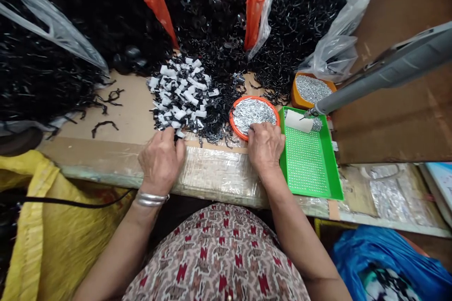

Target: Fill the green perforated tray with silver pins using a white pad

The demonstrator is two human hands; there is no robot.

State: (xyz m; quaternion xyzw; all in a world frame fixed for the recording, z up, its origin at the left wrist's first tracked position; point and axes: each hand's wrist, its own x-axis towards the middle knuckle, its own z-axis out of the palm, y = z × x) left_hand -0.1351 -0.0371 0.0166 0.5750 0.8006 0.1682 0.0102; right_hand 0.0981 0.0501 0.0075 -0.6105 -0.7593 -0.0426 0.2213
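My left hand rests at the near edge of a pile of white and black pieces. Its fingers curl down at the pile, and whatever they hold is hidden. At the near rim of a round orange dish, my right hand has its fingers bent into the small silver pins. Its fingertips are hidden, so what they grip cannot be made out. Small black clips lie loose between the pile and the dish.
A green perforated tray stands right of the dish, with a white roll in it. A grey rod-like tool slants over it. Behind are an orange-yellow tub and heaps of black parts. A yellow sack hangs front left.
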